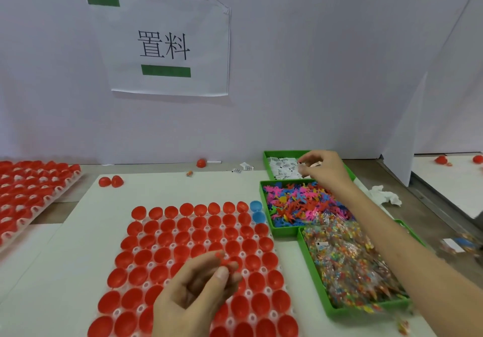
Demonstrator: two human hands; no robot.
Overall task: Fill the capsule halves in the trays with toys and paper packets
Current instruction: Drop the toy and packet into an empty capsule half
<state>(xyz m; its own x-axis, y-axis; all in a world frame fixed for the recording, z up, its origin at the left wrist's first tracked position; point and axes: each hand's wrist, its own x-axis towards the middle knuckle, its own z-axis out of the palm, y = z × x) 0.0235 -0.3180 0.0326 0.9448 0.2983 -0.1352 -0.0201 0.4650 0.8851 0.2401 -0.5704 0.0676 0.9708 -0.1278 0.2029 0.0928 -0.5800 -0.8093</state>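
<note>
A white tray point(283, 271) in front of me holds rows of open red capsule halves point(167, 225), with two blue halves point(257, 211) at its far right corner. My left hand point(193, 297) hovers over the tray's near middle and pinches a small red toy point(226, 259) between thumb and fingertips. My right hand point(322, 168) reaches over the far green bin of white paper packets point(283, 168), fingers curled as if pinching packets; what it grips is unclear.
A green bin of colourful plastic toys point(300, 203) sits right of the tray, and nearer me a green bin of bagged beads point(350, 266). Another tray of red capsules point(28, 190) lies at the left. Loose red halves point(111, 181), stray packets point(245, 167) and crumpled tissue point(385, 195) lie around.
</note>
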